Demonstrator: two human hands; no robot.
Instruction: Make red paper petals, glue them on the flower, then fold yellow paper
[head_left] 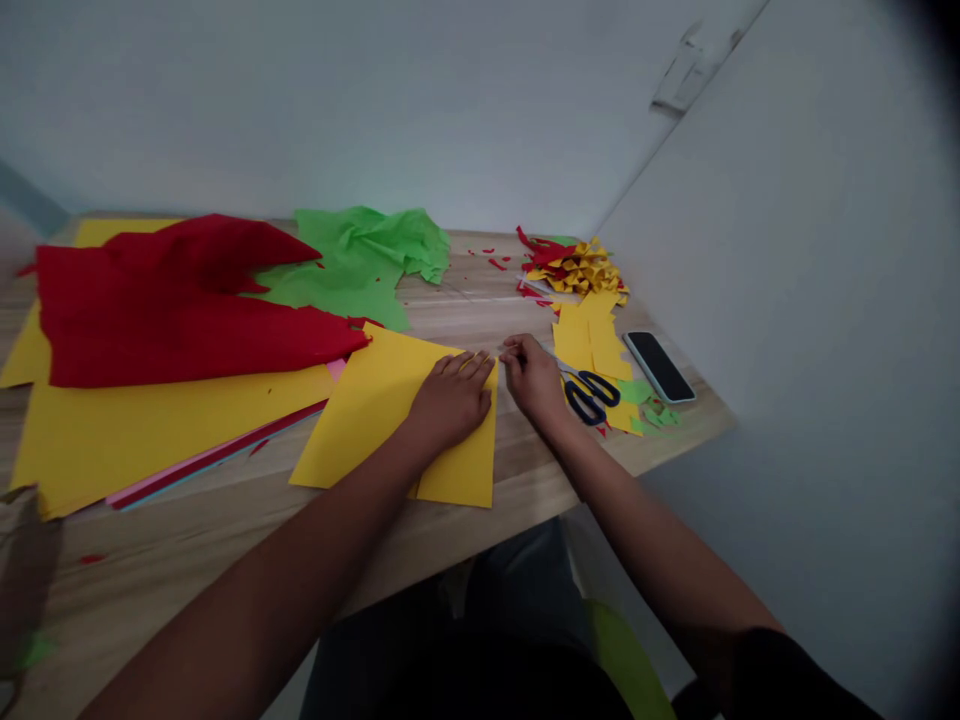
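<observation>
A folded yellow sheet of paper [382,400] lies on the wooden table in front of me. My left hand [454,395] rests flat on its right part, fingers stretched toward the upper right corner. Just beyond that edge is my right hand [532,380], its fingers curled into a pinch. Whatever is between those fingertips is too small to make out. Dark-handled scissors [592,393] lie to the right of my right hand, their blades partly hidden behind it.
Red crepe paper [172,310] and green crepe paper [375,245] cover large yellow sheets [202,420] at left. Yellow curled pieces [585,270], cut yellow paper [589,335] and green scraps [658,412] lie at right, beside a phone [660,367]. Walls border the table [247,540].
</observation>
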